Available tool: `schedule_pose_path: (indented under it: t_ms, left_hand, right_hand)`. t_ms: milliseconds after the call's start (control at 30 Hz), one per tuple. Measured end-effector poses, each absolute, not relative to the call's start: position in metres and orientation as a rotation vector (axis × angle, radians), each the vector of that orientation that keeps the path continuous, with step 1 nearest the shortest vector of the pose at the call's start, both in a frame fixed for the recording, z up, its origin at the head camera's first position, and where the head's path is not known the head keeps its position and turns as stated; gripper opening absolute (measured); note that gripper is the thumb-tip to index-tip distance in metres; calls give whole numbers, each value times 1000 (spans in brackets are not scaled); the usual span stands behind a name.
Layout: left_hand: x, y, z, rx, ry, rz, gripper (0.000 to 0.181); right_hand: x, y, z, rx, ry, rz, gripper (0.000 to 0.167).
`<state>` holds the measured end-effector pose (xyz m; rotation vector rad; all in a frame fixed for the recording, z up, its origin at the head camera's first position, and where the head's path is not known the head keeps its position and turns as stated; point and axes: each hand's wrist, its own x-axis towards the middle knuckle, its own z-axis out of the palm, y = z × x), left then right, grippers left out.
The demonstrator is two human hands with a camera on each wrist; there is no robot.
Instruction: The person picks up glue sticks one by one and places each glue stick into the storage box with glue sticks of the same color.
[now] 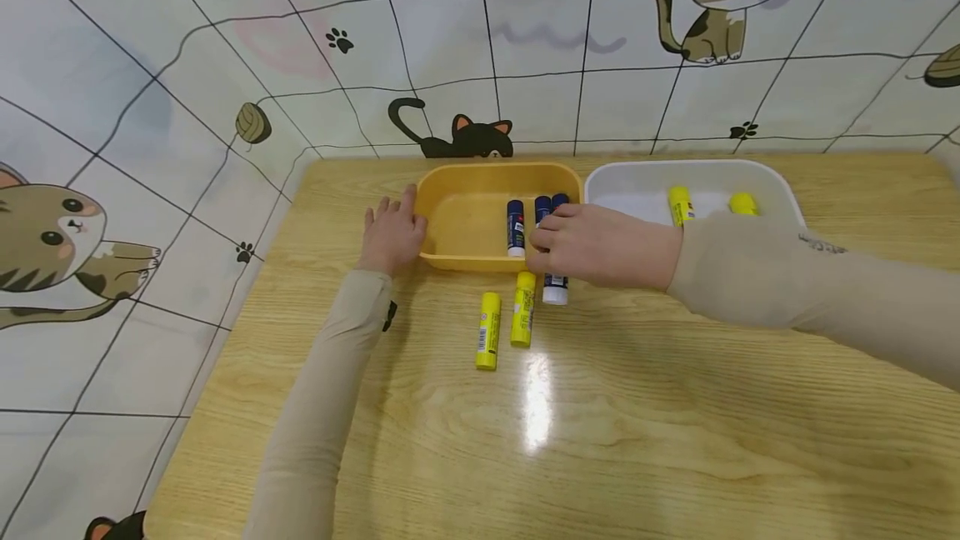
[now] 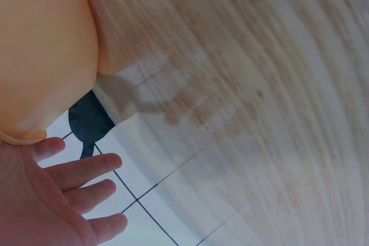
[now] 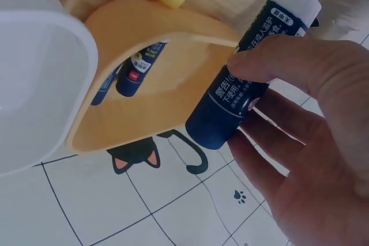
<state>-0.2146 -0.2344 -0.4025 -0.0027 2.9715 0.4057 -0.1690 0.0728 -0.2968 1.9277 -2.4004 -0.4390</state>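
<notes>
Right hand (image 1: 588,244): pinching one blue glue stick (image 3: 223,103) over the orange tray's (image 1: 465,219) near rim. Left hand (image 1: 393,236): touching the tray's left side, fingers spreading. Three other blue sticks (image 1: 516,227) are lying inside; two yellow sticks (image 1: 488,332) are lying on the table (image 1: 675,423); two more (image 1: 681,205) are showing in the white tray (image 1: 626,190).

1 dark-blue, white-ended cylindrical glue stick (image 3: 232,101), printed with white text, is held in the right hand (image 3: 323,148), white end toward the person; the rounded orange plastic tray (image 1: 465,262) sits upright on the desk (image 1: 660,423).
</notes>
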Motion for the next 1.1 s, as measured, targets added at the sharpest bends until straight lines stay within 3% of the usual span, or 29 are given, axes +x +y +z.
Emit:
schedule_pose_path:
  t_ms: [567, 1100]
  left_hand:
    - [-216, -236, -405, -12, 2978, 425, 57]
    - [-216, -233, -404, -22, 2970, 437, 57]
  right_hand:
    - [-202, 64, -288, 1862, -2432, -555, 44]
    - [-216, 53, -308, 1945, -2446, -714, 37]
